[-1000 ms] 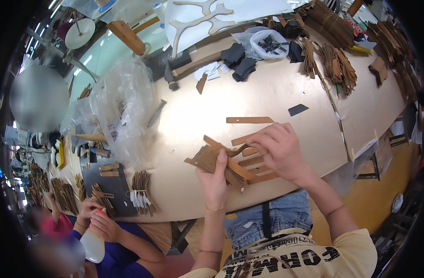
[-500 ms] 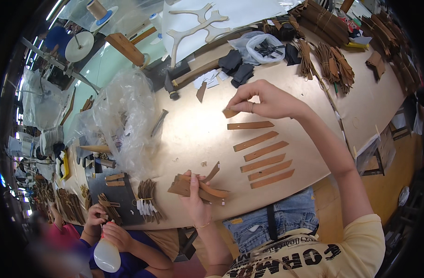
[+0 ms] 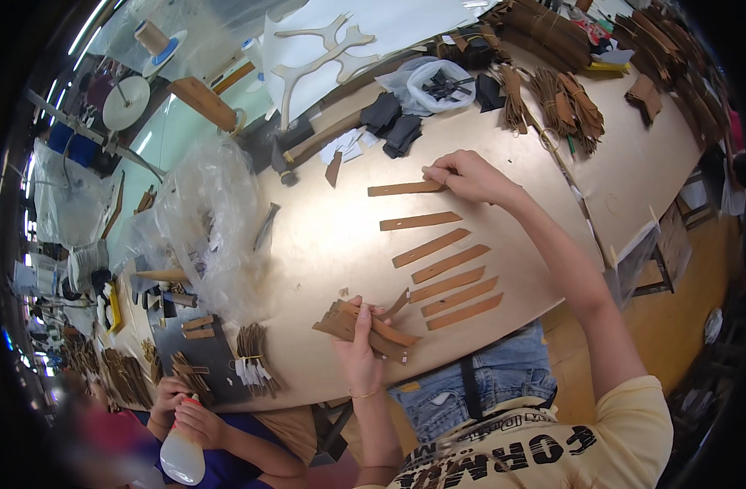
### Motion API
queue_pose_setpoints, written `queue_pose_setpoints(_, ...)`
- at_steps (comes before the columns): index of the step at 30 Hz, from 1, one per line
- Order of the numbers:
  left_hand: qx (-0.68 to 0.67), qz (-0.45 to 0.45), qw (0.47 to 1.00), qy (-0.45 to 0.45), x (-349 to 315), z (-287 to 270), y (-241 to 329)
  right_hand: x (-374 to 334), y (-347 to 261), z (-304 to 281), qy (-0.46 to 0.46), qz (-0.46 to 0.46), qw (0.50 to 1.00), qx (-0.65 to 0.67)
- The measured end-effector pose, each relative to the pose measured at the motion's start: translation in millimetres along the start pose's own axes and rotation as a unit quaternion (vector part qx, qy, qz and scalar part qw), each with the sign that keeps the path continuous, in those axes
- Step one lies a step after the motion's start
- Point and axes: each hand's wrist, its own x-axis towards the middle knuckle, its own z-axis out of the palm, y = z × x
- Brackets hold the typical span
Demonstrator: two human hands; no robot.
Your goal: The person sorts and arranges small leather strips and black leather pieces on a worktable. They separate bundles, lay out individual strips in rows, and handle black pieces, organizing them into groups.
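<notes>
Head — brown strips (image 3: 448,264), lettered shirt (image 3: 544,444)

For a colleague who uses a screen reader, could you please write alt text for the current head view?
A person's right hand pinches a brown strip beyond six similar strips laid on a worktable; the left hand holds a bunch of strips. Nearby, a co-worker's hand holds a white bottle.

Right fingers (image 3: 450,166) pinching brown strip (image 3: 397,190), left fingers (image 3: 362,323) holding strip bundle (image 3: 335,321)
</notes>
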Motion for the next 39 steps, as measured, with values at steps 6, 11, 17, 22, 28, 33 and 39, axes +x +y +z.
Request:
queue_pose_setpoints(6, 0.006, -0.005, 1.0, -0.014, -8.8, 7.8, -4.2, 10.7, 5.6, -5.6, -0.028, 0.029, 0.997, 0.063)
queue_pose_setpoints(11, 0.024, 0.0, 0.999, -0.024, -19.6, 6.8, -8.0, 6.5, -2.4, -0.4, -0.017, -0.016, 1.0, -0.005)
queue_pose_setpoints(17, -0.001, 0.015, 1.0, 0.025, -46.3, -6.6, 2.8, -68.0, -58.0, 17.7, 0.091, -0.284, 0.931, -0.21)
queue_pose_setpoints(22, -0.09, 0.142, 0.985, 0.025, -67.8, -34.2, 45.5, -166.6, -87.7, 28.8, -0.043, -0.387, 0.914, -0.112)
queue_pose_setpoints(28, -0.065, 0.142, 0.987, -0.026, -68.6, -33.5, 53.0, -214.3, -47.2, 41.3, -0.06, -0.175, 0.982, 0.025)
queue_pose_setpoints(33, -0.084, -0.055, 0.993, -0.069, -60.8, -1.0, 11.0, -233.1, -14.0, 43.0, 0.029, -0.023, 0.997, -0.07)
queue_pose_setpoints(39, -0.038, -0.078, 0.988, -0.127, -71.9, 12.7, -6.1, -209.7, -6.0, 38.7, 0.153, -0.064, 0.982, -0.092)
